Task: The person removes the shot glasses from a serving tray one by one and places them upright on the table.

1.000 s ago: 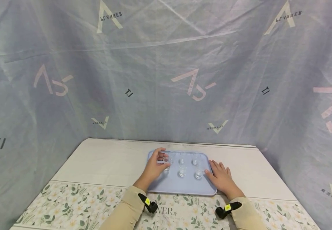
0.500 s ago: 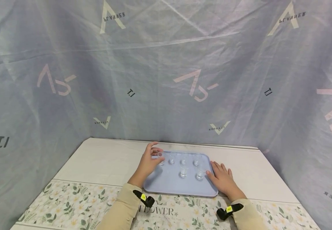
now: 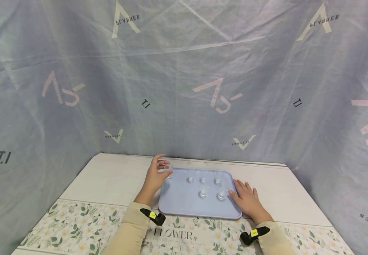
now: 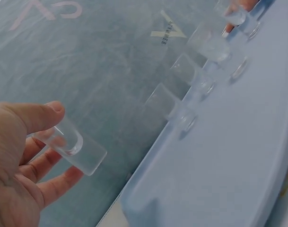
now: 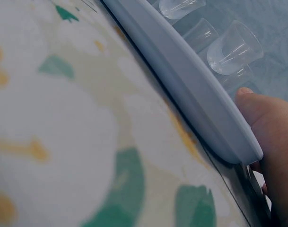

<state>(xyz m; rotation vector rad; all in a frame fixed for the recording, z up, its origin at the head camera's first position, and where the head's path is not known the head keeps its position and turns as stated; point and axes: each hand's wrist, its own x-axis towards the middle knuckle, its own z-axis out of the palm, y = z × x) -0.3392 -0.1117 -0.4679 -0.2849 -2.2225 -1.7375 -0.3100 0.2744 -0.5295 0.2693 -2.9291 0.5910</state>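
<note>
A clear shot glass (image 3: 168, 172) is pinched between the thumb and fingers of my left hand (image 3: 153, 177), above the far left corner of a light blue tray (image 3: 179, 200). In the left wrist view the glass (image 4: 87, 153) tilts in the frame, its thick base away from the palm. My right hand (image 3: 248, 200) rests at the tray's right edge, fingers extended on the table side. Its thumb (image 5: 248, 97) lies over the rim, near a front-row glass (image 3: 222, 193). Another glass (image 3: 204, 191) stands beside that one; behind them is a back row of three, including one glass (image 3: 191, 176).
The tray lies on a table covered with white cloth (image 3: 117, 180) and a floral strip (image 3: 85, 226) along the front. A grey printed curtain (image 3: 171, 117) closes off the back and both sides. Dark straps with small devices (image 3: 255, 233) sit on both wrists.
My left hand has lifted a glass from the left of the tray and carried it left and backward to the far left corner. My right hand stays at the tray edge.
</note>
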